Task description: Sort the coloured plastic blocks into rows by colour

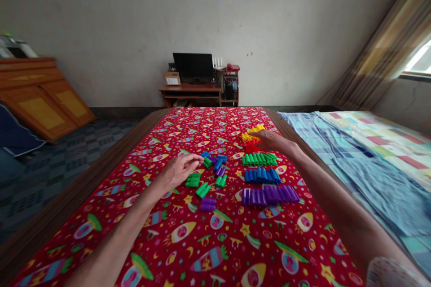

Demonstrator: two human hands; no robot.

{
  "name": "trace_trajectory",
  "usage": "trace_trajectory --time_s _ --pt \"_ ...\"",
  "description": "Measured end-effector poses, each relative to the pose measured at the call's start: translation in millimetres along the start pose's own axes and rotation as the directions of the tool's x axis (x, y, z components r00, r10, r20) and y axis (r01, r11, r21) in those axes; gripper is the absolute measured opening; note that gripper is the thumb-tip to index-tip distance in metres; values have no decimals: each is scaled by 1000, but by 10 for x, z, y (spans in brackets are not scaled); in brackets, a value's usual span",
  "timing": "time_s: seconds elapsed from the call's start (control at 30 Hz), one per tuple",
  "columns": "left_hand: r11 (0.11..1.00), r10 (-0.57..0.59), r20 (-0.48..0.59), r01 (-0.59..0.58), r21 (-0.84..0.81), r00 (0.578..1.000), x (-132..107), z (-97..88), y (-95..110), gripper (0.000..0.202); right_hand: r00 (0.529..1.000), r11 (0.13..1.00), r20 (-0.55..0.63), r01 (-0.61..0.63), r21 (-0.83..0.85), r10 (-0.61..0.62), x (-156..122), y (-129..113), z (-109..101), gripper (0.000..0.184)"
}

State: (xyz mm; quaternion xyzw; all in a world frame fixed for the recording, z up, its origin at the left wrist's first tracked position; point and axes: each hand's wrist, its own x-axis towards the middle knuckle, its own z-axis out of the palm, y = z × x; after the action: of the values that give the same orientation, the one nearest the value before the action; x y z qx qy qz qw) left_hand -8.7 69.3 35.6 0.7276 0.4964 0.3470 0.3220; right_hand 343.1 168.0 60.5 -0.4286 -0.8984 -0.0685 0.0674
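Observation:
My left hand (180, 169) is over the loose group on the left, its curled fingertips against a green tube-like plastic piece (207, 162). Around it lie blue pieces (218, 162), purple pieces (208, 204) and more green pieces (203, 190), several of them in joined pairs. Farther off on the right, my right hand (269, 140) reaches over a row of red pieces (251, 146), fingers stretched out beside the yellow row (253, 132). Whether a piece is under its fingers is hidden. Nearer me are a green row (258, 159), a blue row (261, 175) and a purple row (269, 195).
A red patterned cloth (182, 255) covers the long table, whose brown edge (134, 132) shows at the left. Beyond its far end stands a desk with a monitor (193, 67). A bed with blue fabric (367, 188) adjoins on the right; a wooden cabinet (47, 98) stands left.

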Motion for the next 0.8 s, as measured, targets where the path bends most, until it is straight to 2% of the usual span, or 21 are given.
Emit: trace_trajectory --time_s 0.13,0.23,0.33,0.4,0.47,0.6,0.7,0.8 --pt "985 14 -17 -11 172 1000 26 -168 -75 38 996 999 -93 6 41 -2 -70 -217 -191 32" --pt "975 1 59 -14 221 998 40 -176 -226 39 996 997 -88 39 64 -33 -83 -562 -274 28" --pt "963 -16 144 -23 267 989 7 -18 -340 39 987 985 21 156 79 -158 -9 -964 -230 23" --pt "945 29 115 -65 321 993 -37 138 -363 37 968 973 108 223 61 -228 69 -1195 -139 21" --pt "914 104 73 -124 385 992 -77 283 -352 34 959 970 149 241 24 -242 136 -1369 -26 17" --pt "886 154 90 -178 428 984 -89 422 -321 27 975 978 75 210 9 -210 200 -1551 176 10" --pt "897 153 95 -179 404 984 -58 402 -320 23 979 980 55 193 39 -195 222 -1592 254 14" --pt "898 116 139 -163 408 984 -56 339 -273 22 981 980 54 181 81 -186 225 -1569 225 19"
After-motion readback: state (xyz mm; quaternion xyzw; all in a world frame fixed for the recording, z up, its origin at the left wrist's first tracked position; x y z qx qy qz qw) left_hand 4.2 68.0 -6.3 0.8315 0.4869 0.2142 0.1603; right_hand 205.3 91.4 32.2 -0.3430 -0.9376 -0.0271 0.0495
